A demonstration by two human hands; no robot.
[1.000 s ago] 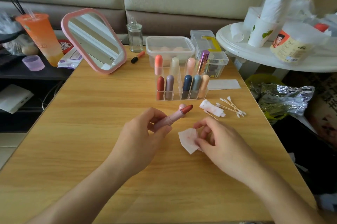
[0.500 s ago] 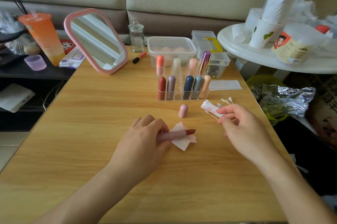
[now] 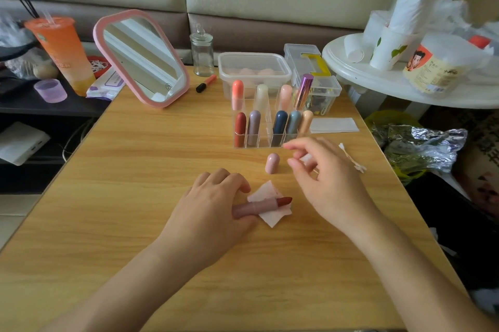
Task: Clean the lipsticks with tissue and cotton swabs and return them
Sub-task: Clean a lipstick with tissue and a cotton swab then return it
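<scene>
R hand (image 3: pixel 328 183) lifted off swabs (image 3: pixel 351 158), grasp unclear; L hand (image 3: pixel 213 213) grips lipstick (image 3: pixel 260 206) on tissue (image 3: pixel 272 217).

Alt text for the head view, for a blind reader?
A left hand holds an uncapped pink lipstick lying on a tissue on a wooden table. The right hand hovers, loosely curled, near cotton swabs; whether it holds one is unclear. Behind stand the pink cap and a clear rack of lipsticks.

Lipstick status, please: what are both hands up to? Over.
Left hand grips open lipstick, tip on tissue. Right hand near cotton swabs, grip unclear. Cap off, standing upright, untouched.
</scene>
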